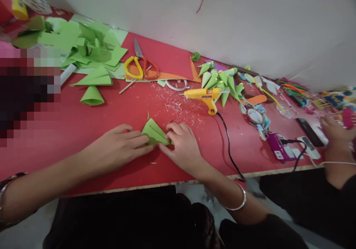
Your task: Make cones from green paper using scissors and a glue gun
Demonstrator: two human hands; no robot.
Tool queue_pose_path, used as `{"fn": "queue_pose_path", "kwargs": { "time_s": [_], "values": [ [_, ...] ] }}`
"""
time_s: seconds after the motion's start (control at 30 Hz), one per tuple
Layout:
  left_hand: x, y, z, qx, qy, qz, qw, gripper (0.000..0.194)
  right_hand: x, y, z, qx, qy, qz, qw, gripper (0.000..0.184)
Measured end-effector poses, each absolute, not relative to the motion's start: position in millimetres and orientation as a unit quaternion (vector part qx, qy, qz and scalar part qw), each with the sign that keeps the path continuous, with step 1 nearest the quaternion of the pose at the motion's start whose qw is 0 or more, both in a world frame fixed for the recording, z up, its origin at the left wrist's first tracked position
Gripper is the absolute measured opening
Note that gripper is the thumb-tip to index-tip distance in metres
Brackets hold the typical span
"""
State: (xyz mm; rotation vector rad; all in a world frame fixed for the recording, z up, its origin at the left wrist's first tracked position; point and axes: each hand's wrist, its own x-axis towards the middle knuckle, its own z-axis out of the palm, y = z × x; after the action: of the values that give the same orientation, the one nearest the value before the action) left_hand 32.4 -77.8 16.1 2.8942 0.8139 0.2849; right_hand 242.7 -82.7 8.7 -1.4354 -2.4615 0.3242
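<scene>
A folded piece of green craft paper (154, 130) lies on the red tabletop in front of me, with its pointed top facing away. My left hand (125, 142) grips its left edge, fingers reaching over the lower corner. On the other side, my right hand (183, 145) has curled fingers and holds the right corner between thumb and fingers. Just beyond, a yellow glue gun (204, 96) rests on its side near scattered white shreds. Farther left sit a green paper cone (92, 95) and a folded green paper piece (96, 77).
Scissors (141, 65) with yellow and orange handles lie by the wall. Green paper scraps (83, 43) pile up at the back left. Finished-looking green cones (218, 78) cluster behind the glue gun. Its black cord (228, 145) crosses the table edge. Another person's hand (338, 130) is at far right.
</scene>
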Motion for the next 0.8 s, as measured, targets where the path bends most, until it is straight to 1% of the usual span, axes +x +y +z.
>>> {"fn": "queue_pose_path", "kwargs": {
  "time_s": [0.13,0.3,0.47,0.73,0.8],
  "values": [
    [30,-82,16,0.955,0.273,0.098,0.057,0.041,243,-84,8,-0.493,-0.850,0.113,0.144,0.020],
    [31,-86,16,0.959,0.273,0.059,0.041,0.044,246,-84,7,-0.495,-0.842,0.138,0.161,0.019],
    [28,-86,15,0.955,0.285,0.046,0.062,0.043,252,-82,8,-0.498,-0.831,0.177,0.173,0.014],
    [11,-86,12,0.956,0.265,0.096,0.083,0.041,262,-85,9,-0.512,-0.808,0.207,0.206,0.005],
    [7,-86,11,0.952,0.269,0.107,0.097,0.040,265,-85,10,-0.513,-0.804,0.213,0.210,0.006]
  ]
}}
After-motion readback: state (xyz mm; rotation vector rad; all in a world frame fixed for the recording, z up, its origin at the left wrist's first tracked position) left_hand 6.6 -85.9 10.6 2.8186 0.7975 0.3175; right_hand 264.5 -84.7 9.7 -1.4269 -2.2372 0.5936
